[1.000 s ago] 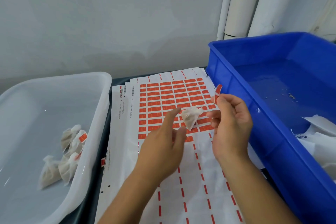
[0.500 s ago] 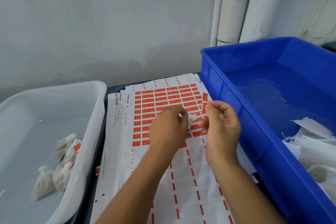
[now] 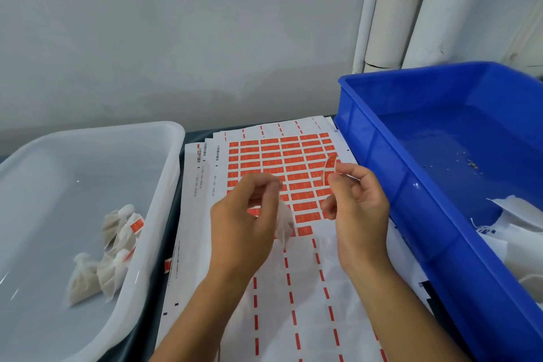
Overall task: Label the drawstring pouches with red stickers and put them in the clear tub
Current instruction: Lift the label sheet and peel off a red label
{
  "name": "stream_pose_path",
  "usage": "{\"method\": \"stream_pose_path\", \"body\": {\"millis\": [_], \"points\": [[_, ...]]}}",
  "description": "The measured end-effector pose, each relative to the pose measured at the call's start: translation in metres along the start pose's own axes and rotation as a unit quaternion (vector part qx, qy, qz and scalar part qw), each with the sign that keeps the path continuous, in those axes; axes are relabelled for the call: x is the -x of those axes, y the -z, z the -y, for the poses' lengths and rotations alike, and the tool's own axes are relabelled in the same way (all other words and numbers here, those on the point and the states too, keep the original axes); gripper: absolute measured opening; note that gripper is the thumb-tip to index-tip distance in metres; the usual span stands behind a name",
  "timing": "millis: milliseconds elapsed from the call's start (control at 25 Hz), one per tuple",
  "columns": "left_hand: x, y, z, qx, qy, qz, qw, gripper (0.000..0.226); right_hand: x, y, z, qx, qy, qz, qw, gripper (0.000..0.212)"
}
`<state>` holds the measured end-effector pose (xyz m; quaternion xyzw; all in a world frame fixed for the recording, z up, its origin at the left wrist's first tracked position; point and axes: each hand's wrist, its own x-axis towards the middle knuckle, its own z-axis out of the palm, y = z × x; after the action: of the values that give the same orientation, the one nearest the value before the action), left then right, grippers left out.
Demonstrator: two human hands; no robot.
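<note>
Our left hand (image 3: 249, 214) pinches a small white drawstring pouch (image 3: 284, 225) between thumb and fingertips, and the pouch hangs down from the grip, blurred, above the sticker sheet (image 3: 282, 173). Our right hand (image 3: 357, 203) is raised just to the right of it, fingers curled, with one red sticker (image 3: 329, 173) held at the tips of thumb and forefinger; the sticker curls upward, clear of the sheet. The two hands are near each other but apart, and the sticker does not touch the pouch.

Below the hands lies the sheet, one of a stack of white backing papers on the dark table (image 3: 176, 244). Its far part carries rows of red stickers in a grid, while the near part shows only thin red dashes between bare cells. The edges of the sheets underneath stick out on the left, printed with small barcodes and lines of text too small to read.

To the left stands the clear tub (image 3: 164, 185), its wall just beside the papers. Inside it, toward its right side, lies a small heap of labelled pouches (image 3: 111, 250); red stickers show on at least two of them.

To the right stands a blue crate (image 3: 411, 214), touching or overlapping the right edge of the papers. Its floor is mostly bare with a few tiny specks in the far part, and crumpled white paper scraps (image 3: 517, 232) lie in its near right corner.

Behind everything is a pale grey wall (image 3: 176, 38), with white pipes (image 3: 411, 9) running up it at the far right.
</note>
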<state>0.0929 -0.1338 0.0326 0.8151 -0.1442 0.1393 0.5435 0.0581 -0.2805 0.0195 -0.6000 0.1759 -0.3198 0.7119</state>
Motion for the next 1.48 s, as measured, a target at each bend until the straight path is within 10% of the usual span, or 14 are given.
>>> {"method": "stream_pose_path", "body": {"millis": [160, 520, 1480], "points": [[0.011, 0.007, 0.003, 0.194, 0.132, -0.006, 0.972, 0.028, 0.006, -0.004, -0.001, 0.029, 0.01, 0.049, 0.998, 0.01], [0.024, 0.02, 0.017, 0.217, 0.149, 0.071, 0.962, 0.03, 0.024, -0.014, -0.002, 0.103, 0.077, 0.237, 0.963, 0.013], [0.024, 0.02, 0.025, 0.176, 0.116, 0.114, 0.971, 0.036, 0.025, -0.014, -0.01, 0.197, 0.102, 0.265, 0.938, 0.014]]}}
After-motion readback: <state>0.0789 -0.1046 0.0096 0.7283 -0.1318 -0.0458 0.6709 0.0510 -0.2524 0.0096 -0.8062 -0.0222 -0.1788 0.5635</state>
